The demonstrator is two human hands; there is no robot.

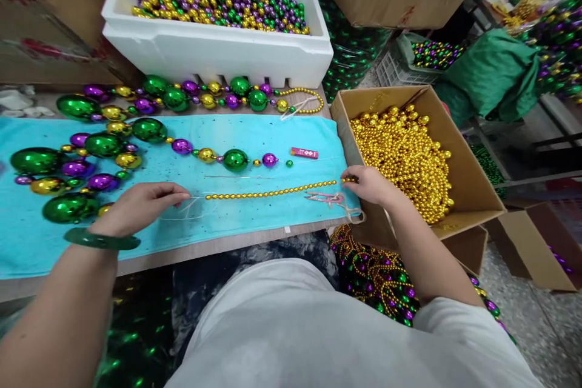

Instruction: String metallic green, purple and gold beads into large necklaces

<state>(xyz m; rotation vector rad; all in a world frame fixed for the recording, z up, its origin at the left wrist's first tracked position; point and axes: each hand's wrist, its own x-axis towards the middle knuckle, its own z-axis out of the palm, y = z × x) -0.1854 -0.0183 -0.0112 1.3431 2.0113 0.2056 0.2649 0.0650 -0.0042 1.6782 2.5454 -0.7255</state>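
Gold bead strand runs mid-view. Left hand at its 9 o'clock, fingers pinched on thread; right hand at 3 o'clock, fingers clamped on end beads. Slack left grip could spill beads; scissors at 4 o'clock could snag thread.

Tabletop exposure fine: blue cloth bright and evenly lit, light apparently from overhead, source out of frame. White foam box and shirt read very pale, little surface detail. Hard specular spots on the large green beads; finer glints along the gold bead strand. Shadows on cloth soft. Space below the table goes dark. Wide-angle distortion: forearms stretched toward frame edges. Center reasonably sharp; far bead piles softer. Clear thread by left hand barely resolves.
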